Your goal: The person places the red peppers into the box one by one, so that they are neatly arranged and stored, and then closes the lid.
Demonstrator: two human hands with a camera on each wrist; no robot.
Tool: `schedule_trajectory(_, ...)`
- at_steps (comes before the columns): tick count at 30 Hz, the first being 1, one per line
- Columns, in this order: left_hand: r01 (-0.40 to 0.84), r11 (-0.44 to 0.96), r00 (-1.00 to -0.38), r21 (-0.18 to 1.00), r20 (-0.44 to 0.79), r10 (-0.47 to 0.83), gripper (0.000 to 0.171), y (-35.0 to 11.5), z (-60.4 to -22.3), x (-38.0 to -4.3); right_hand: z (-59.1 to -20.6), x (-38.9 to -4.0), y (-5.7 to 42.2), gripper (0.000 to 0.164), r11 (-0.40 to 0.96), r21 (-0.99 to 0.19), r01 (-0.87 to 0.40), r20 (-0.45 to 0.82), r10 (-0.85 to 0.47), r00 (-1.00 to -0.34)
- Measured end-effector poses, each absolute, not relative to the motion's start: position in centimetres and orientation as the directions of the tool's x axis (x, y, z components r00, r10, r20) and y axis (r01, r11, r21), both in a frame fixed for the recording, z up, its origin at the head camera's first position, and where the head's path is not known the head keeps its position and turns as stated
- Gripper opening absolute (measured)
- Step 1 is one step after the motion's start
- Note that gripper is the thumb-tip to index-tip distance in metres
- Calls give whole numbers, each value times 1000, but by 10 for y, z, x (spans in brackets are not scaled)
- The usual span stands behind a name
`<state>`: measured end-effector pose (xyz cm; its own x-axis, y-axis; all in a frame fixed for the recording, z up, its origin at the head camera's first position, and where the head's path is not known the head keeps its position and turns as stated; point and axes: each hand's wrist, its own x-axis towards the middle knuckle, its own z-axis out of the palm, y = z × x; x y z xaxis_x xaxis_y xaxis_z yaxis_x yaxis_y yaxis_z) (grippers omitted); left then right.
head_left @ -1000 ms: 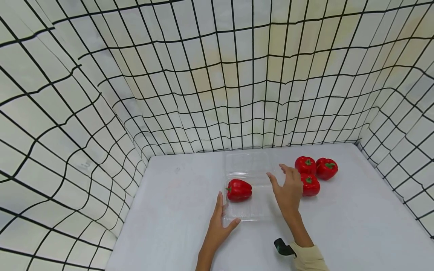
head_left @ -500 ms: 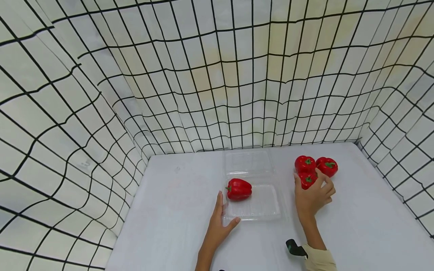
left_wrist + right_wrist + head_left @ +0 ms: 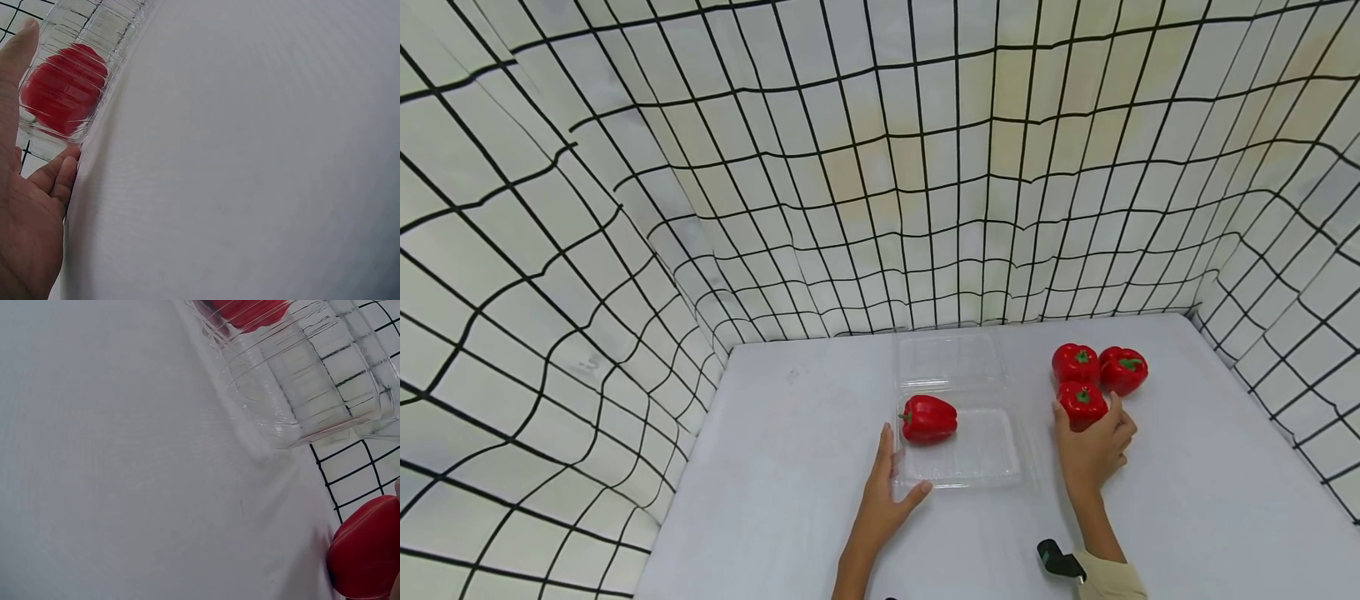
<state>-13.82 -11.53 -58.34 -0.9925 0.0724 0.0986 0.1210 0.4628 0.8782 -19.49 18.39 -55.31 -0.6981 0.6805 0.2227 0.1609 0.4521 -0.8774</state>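
Item: white backdrop with black grid (image 3: 850,125), rising at the far side, left and right.

Item: white tabletop (image 3: 775,433), bearing everything below.

Item: clear plastic clamshell (image 3: 988,454), in the middle, its lid (image 3: 951,358) laid back on the far side.

Item: my left hand (image 3: 877,512), fingers extended, gripping nothing, resting at the clamshell's near-left corner.

Item: my right hand (image 3: 1092,450), thumb and fingers around the near pepper of the right-hand group.

Items: four red bell peppers. One (image 3: 929,420) lies on its side in the clamshell's left part, stem to the left. My held one (image 3: 1082,407) sits right of the clamshell; just beyond it are a far-left one (image 3: 1074,364) and a far-right one (image 3: 1123,372).

Hazards, as I judge them: smooth skin could slip from my pinch; a sideways pull could knock the neighbours rolling; the light clamshell could slide if bumped, my left hand merely steadying it.
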Motion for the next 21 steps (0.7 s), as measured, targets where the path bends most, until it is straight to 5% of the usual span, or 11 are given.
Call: schedule_trajectory(21, 117, 472, -993, 874, 93, 73, 101, -115, -583, -139, -555, -189, 181, 89, 395, -905, 161, 161, 666, -728)
